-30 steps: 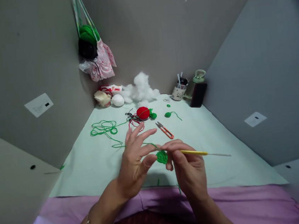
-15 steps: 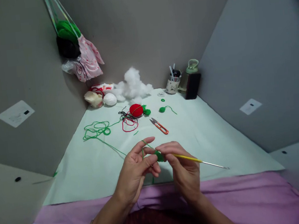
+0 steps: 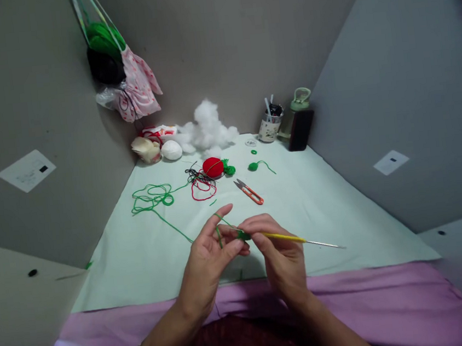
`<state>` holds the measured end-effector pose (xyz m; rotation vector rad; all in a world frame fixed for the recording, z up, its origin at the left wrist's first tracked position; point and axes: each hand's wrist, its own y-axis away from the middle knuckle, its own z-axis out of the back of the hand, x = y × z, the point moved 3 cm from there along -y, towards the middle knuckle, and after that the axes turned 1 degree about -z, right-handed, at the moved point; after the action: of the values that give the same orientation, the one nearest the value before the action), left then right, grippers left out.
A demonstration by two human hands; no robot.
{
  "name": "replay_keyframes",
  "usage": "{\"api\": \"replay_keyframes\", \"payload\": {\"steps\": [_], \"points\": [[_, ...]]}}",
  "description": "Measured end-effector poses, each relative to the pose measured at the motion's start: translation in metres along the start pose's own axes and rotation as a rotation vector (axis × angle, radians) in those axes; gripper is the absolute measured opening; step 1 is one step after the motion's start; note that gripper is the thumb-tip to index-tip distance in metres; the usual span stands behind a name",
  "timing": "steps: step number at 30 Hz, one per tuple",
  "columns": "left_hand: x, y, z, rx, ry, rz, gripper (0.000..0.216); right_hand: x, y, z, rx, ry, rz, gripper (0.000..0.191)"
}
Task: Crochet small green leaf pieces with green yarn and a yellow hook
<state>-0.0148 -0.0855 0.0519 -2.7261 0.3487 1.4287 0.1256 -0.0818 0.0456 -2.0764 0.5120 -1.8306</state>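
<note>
Between thumb and fingers, my left hand [image 3: 209, 255] pinches a small green crochet piece [image 3: 243, 236]. Green yarn [image 3: 170, 227] loops over its raised index finger and trails back to a loose tangle on the table. My right hand [image 3: 278, 253] grips a crochet hook [image 3: 281, 237] with a yellow handle, its working tip at the green piece and its other metal end pointing right. The fingers partly cover the piece. Beyond the hands lie orange thread snips [image 3: 249, 192], a red ball [image 3: 213, 167] with green parts beside it, and a green crocheted bulb [image 3: 253, 167] with a yarn tail.
White stuffing [image 3: 209, 125] is heaped at the back beside a white ball [image 3: 171, 150]. A pen cup [image 3: 270, 127], a green bottle [image 3: 292, 122] and a dark phone [image 3: 301, 131] stand back right. Bags [image 3: 139, 89] hang on the left. Purple cloth [image 3: 363, 296] edges the table.
Both hands have shifted slightly up with the crochet piece. The hook's handle lies a little flatter and further left. The whole view has also shifted slightly.
</note>
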Motion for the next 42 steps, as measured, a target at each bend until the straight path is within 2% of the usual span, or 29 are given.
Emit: {"api": "replay_keyframes", "payload": {"steps": [5,8,13,18,24,28,31,35,37,39,42], "points": [[0.000,-0.001,0.000,-0.051,0.009,-0.003,0.053,-0.006,-0.003,0.002,-0.061,-0.178,-0.141,0.011],[-0.002,0.000,-0.004,-0.046,0.017,0.032,0.049,-0.005,-0.006,0.002,-0.075,-0.306,-0.226,0.015],[-0.003,0.003,-0.009,-0.027,0.030,0.046,0.045,0.004,-0.007,0.006,-0.053,-0.303,-0.241,0.021],[-0.001,0.003,-0.009,-0.011,-0.009,0.024,0.040,0.011,-0.003,0.016,0.013,-0.178,-0.079,0.019],[0.002,0.002,-0.007,-0.040,-0.154,-0.081,0.038,0.026,0.005,0.022,0.105,0.263,0.215,0.024],[-0.001,0.001,-0.007,-0.079,-0.214,-0.113,0.038,0.034,0.009,0.020,0.171,0.430,0.377,0.026],[-0.002,0.001,-0.009,-0.088,-0.199,-0.106,0.040,0.029,0.013,0.018,0.149,0.570,0.473,0.031],[0.002,0.000,-0.010,-0.077,-0.066,-0.041,0.054,0.015,0.022,0.016,0.096,0.714,0.573,0.052],[0.004,-0.001,-0.009,-0.024,0.040,0.073,0.058,0.011,0.024,0.016,0.081,0.708,0.565,0.055],[0.004,-0.002,-0.008,0.020,0.139,0.199,0.054,0.010,0.022,0.017,0.054,0.618,0.498,0.048],[0.000,-0.003,-0.004,-0.013,0.190,0.227,0.048,0.011,0.013,0.019,-0.024,0.313,0.267,0.027]]}}
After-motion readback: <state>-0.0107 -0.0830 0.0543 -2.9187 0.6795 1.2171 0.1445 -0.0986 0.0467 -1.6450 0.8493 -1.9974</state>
